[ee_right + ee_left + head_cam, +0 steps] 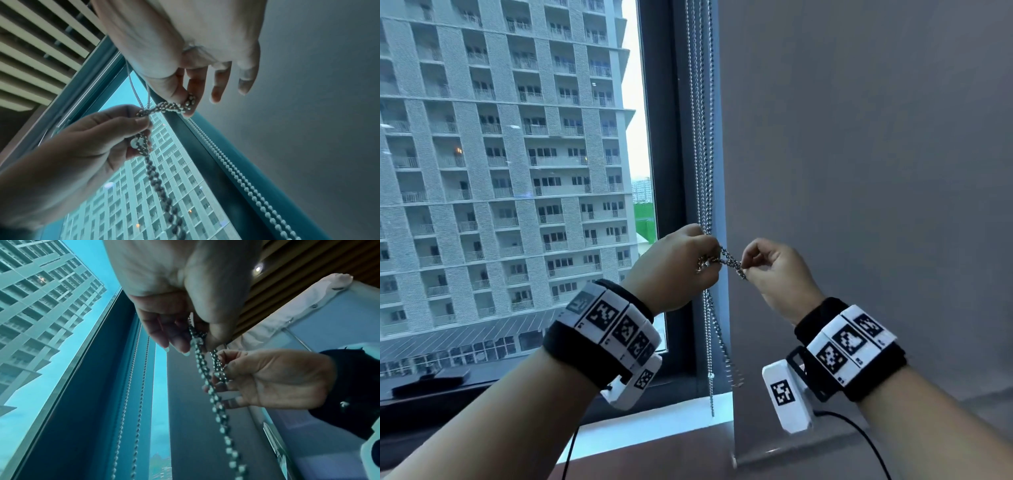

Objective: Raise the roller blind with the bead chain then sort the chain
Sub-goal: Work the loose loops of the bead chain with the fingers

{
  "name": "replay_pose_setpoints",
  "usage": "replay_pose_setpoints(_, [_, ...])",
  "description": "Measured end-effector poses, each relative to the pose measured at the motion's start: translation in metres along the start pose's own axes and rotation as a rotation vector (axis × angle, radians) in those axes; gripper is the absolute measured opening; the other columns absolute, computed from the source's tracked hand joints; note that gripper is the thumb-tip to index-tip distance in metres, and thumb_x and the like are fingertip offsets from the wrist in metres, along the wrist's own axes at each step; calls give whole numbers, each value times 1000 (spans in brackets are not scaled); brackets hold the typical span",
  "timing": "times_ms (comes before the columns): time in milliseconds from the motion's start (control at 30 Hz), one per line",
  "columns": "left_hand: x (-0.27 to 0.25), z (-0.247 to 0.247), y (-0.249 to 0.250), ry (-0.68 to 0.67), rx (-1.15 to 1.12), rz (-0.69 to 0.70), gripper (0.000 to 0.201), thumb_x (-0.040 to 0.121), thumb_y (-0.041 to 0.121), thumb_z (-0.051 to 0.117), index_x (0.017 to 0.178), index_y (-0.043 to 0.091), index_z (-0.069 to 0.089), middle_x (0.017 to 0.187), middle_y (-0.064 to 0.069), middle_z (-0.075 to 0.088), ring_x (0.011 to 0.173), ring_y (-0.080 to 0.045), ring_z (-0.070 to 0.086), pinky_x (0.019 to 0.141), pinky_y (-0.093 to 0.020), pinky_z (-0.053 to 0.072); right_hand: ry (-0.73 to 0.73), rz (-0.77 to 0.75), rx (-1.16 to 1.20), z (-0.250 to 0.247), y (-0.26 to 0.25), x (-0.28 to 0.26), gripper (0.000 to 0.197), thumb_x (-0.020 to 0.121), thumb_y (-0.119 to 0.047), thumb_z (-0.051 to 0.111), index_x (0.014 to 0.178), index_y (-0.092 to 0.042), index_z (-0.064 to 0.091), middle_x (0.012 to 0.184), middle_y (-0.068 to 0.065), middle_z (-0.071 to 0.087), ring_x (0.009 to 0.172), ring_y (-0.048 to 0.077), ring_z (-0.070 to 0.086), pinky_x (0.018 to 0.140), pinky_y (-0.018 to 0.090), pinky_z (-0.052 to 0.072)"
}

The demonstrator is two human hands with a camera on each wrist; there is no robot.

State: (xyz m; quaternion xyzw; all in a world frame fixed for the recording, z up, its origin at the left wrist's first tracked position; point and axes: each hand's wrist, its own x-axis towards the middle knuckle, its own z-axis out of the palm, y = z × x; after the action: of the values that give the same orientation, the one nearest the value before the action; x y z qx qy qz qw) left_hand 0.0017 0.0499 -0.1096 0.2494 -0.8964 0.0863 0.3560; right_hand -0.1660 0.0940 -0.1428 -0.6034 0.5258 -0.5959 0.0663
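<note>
The metal bead chain (730, 261) hangs down the window frame, and part of it is bunched and twisted between my hands at chest height. My left hand (714, 260) pinches the bunch at its left end. In the left wrist view, that left hand (197, 344) has the chain (213, 395) dropping below it. My right hand (744, 270) pinches the right end. In the right wrist view, the right hand (188, 105) holds a twisted loop (170, 106) with thumb and forefinger. The window pane (517, 171) on the left is uncovered; its blind is out of view.
A grey lowered blind (859, 171) fills the right side, with its bottom bar (774, 455) near the sill (654, 421). More bead chains (698, 120) run up the frame. Two chain strands (236, 170) lie along that blind's edge. Cables hang from both wristbands.
</note>
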Motion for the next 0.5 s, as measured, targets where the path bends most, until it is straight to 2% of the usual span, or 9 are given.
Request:
replay_pose_setpoints(67, [-2, 1, -1, -13, 36, 4, 14, 82, 28, 56, 85, 17, 63, 86, 2, 53, 69, -22, 58, 64, -35, 51, -15, -23, -90, 1, 1, -2, 28, 77, -3, 60, 61, -27, 64, 64, -6, 65, 62, 14, 59, 66, 28, 50])
replay_pose_setpoints(133, [-3, 1, -1, -13, 66, 8, 12, 82, 27, 56, 85, 17, 62, 86, 2, 53, 68, -23, 58, 63, -37, 51, -61, -65, -233, 3, 0, -4, 23, 80, -10, 59, 74, -27, 72, 74, -9, 69, 75, 14, 65, 74, 29, 53])
replay_pose_setpoints(200, [-3, 2, 0, -2, 73, 24, 11, 82, 25, 57, 83, 16, 62, 86, 0, 54, 67, -23, 57, 62, -36, 51, -123, -104, -384, 4, -3, -5, 24, 83, -11, 54, 84, -24, 74, 86, -6, 68, 84, 15, 62, 79, 31, 51])
replay_pose_setpoints(267, [-3, 2, 1, 10, 82, 25, 12, 81, 24, 58, 83, 14, 63, 86, -1, 55, 67, -23, 57, 61, -34, 49, -146, -75, -403, 3, -5, -5, 27, 82, -10, 50, 77, -25, 71, 83, -1, 68, 73, 18, 59, 71, 33, 49])
replay_pose_setpoints(333, [-4, 1, -1, 24, 105, 22, 15, 81, 25, 56, 84, 14, 64, 85, -2, 56, 67, -25, 57, 61, -34, 49, -130, -31, -258, 2, -5, -5, 24, 80, -6, 50, 68, -22, 64, 71, 6, 66, 59, 19, 53, 62, 31, 46])
replay_pose_setpoints(433, [-7, 1, -7, 29, 133, 27, 17, 82, 26, 54, 86, 14, 66, 87, -3, 56, 68, -26, 58, 62, -36, 50, -77, 64, 128, 3, -4, -5, 22, 81, 3, 56, 72, -18, 54, 66, 7, 59, 61, 13, 55, 62, 26, 44])
replay_pose_setpoints(500, [-8, 2, -11, 31, 125, 31, 17, 83, 26, 56, 90, 15, 68, 90, -3, 58, 70, -24, 60, 63, -32, 49, -61, 135, 384, 5, -4, -6, 25, 84, 8, 54, 76, -15, 49, 68, 5, 53, 63, 13, 54, 62, 23, 43])
